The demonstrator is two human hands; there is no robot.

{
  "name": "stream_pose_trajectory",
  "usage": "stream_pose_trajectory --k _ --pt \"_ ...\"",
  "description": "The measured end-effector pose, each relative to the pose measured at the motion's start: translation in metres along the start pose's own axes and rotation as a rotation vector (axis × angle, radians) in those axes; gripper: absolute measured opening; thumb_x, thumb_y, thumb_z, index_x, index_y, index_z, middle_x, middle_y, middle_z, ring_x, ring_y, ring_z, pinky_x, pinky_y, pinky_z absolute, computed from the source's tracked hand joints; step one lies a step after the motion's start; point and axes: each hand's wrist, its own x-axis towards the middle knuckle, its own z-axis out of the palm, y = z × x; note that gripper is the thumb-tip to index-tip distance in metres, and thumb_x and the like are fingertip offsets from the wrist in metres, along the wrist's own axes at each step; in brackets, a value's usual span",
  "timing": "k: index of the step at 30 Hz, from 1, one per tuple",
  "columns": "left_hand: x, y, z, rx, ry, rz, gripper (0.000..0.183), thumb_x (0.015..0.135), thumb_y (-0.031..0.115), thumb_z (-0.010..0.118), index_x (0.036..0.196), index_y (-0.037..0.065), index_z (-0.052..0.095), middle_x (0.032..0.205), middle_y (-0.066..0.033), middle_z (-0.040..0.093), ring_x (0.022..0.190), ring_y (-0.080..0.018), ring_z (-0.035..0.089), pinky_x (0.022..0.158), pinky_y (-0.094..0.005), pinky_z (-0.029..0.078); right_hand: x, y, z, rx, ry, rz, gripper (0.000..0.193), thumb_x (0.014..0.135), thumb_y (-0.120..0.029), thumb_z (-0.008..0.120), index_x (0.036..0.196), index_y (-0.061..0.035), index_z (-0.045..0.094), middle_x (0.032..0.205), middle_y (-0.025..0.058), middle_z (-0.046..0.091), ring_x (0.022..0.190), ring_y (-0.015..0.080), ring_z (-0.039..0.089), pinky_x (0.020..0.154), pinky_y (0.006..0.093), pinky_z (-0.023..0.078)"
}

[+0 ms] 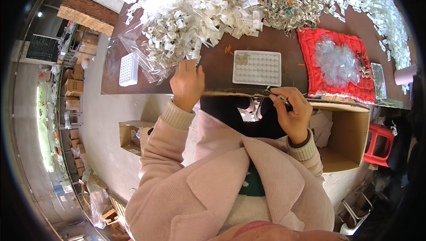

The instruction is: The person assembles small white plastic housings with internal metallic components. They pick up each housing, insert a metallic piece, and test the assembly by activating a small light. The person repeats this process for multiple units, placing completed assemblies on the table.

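My left hand (pixel 187 81) is at the near edge of a heap of small clear rings with white tags (pixel 171 32). Its fingers are curled, and whatever is in them is hidden. My right hand (pixel 293 110), closed, holds small shiny ring-like pieces (pixel 283 99) between thumb and fingers, just off the table's front edge. Between the hands, a white tray (pixel 257 80) with rows of small cups lies flat on the brown table (pixel 213 74). A few pieces (pixel 242 59) sit in its far left corner.
White stacked trays (pixel 128 69) stand at the left, beside a clear plastic bag (pixel 137 48). On the right, a red cloth (pixel 310 48) carries a clear plastic heap (pixel 337 59). More pieces (pixel 368 1) cover the far right. Below are an open carton (pixel 350 134) and a red stool (pixel 378 144).
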Motion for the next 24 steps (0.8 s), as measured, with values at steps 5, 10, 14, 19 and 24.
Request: stream_pose_trajectory --k 5,10,14,19,24 --pt "-0.009 -0.016 0.023 0.035 -0.057 -0.181 0.026 0.083 0.013 0.075 0.104 0.004 0.062 0.092 -0.0154 0.066 0.085 -0.0358 0.064 0.072 -0.0459 0.052 -0.001 0.0 0.005 -0.002 -0.016 -0.043 0.017 0.083 0.003 0.075 0.099 -0.0007 0.071 0.091 0.013 0.071 0.077 0.0235 0.07 0.068 0.0303 0.055" --pt "-0.013 0.002 0.034 -0.285 -0.044 -0.234 0.033 0.081 0.008 0.075 0.111 0.004 0.062 0.091 -0.0144 0.066 0.086 -0.0343 0.063 0.078 -0.0466 0.05 -0.005 -0.004 0.007 -0.014 -0.014 -0.022 0.016 0.083 0.005 0.075 0.098 0.0003 0.071 0.092 0.013 0.072 0.08 0.0226 0.069 0.071 0.0295 0.054" --pt "-0.007 0.014 0.031 -0.616 -0.029 -0.491 0.031 0.087 0.007 0.072 0.116 0.002 0.063 0.094 -0.0091 0.067 0.083 -0.0216 0.065 0.072 -0.0363 0.054 -0.006 -0.008 0.007 -0.008 -0.012 0.002 0.013 0.085 0.004 0.074 0.098 0.001 0.07 0.091 0.0113 0.071 0.079 0.0176 0.068 0.07 0.0274 0.053" --pt "-0.007 0.038 0.014 -1.61 -0.043 -0.733 0.017 0.098 0.003 0.06 0.114 -0.001 0.065 0.103 -0.0078 0.069 0.087 -0.0176 0.066 0.075 -0.0331 0.057 -0.001 -0.017 0.014 0.279 0.018 0.171 0.013 0.089 0.004 0.07 0.102 0.0014 0.068 0.089 0.009 0.069 0.075 0.0128 0.066 0.067 0.0242 0.052" --pt "-0.03 0.084 -0.001 -2.179 -0.156 -0.748 0.018 0.1 0.004 0.057 0.117 -0.001 0.062 0.117 -0.0145 0.069 0.096 -0.0203 0.068 0.085 -0.035 0.057 0.005 -0.032 0.031 0.373 0.066 0.136 0.015 0.088 0.004 0.07 0.102 -0.0004 0.068 0.089 0.0085 0.069 0.074 0.0118 0.066 0.065 0.0234 0.051"
